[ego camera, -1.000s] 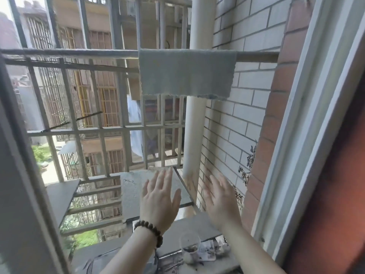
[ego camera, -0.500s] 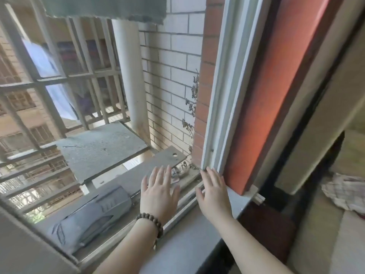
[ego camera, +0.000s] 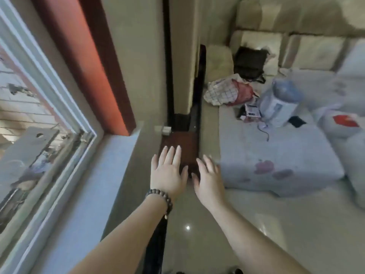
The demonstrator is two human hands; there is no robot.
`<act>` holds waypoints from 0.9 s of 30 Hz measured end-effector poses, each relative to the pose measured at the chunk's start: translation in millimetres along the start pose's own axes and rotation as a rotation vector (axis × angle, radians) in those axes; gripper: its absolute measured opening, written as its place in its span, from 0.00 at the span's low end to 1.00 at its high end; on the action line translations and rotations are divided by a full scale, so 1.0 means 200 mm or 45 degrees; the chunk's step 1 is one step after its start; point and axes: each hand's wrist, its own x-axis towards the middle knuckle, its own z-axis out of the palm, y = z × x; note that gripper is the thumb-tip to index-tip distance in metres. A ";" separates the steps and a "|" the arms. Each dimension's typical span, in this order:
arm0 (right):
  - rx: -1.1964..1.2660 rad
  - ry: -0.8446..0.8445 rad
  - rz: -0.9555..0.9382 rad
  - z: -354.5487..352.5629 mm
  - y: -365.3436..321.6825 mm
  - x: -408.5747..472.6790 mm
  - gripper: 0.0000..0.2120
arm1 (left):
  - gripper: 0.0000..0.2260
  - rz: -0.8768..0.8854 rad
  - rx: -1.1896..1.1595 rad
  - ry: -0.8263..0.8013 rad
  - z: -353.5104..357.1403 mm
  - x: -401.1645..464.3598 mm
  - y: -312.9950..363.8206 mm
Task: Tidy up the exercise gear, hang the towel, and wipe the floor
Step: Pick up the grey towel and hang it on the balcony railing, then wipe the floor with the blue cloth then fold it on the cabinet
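Observation:
My left hand (ego camera: 167, 171), with a dark bead bracelet on its wrist, is stretched out flat with fingers apart and holds nothing. My right hand (ego camera: 209, 178) hovers beside it, also spread and holding nothing. Both hang in the air just inside the room, over the glossy tiled floor (ego camera: 227, 234) next to the window sill (ego camera: 83, 194). The grey towel is out of view. No exercise gear can be made out in this blurred frame.
The window frame (ego camera: 59, 107) runs along the left, with an orange-red curtain (ego camera: 87, 62) beside it. A pale sofa (ego camera: 276, 151) at right carries a checked cloth (ego camera: 221, 91), a black bag (ego camera: 250, 64), a water jug (ego camera: 278, 103) and white sacks (ego camera: 343, 123).
The view has swung right and down, from the towel draped over the outdoor rail to the room's inside. Both hands have drawn back from the window sill and stay spread.

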 end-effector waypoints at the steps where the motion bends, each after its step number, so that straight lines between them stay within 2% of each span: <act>1: -0.007 0.023 0.081 -0.03 0.09 -0.04 0.21 | 0.29 0.067 -0.004 -0.040 0.06 0.01 0.10; 7: -0.075 0.061 0.530 -0.27 0.73 -0.38 0.23 | 0.30 0.486 -0.022 -0.261 0.36 -0.03 0.80; 16: -0.205 0.329 1.235 -0.83 1.57 -1.27 0.24 | 0.29 1.141 0.088 -0.500 0.71 -0.45 1.99; 22: -0.184 0.469 1.698 -1.07 1.86 -1.95 0.25 | 0.28 1.540 0.084 -0.615 0.89 -0.90 2.65; 27: -0.153 0.574 2.030 -1.16 1.96 -2.36 0.25 | 0.28 1.835 0.125 -0.701 1.00 -1.26 3.04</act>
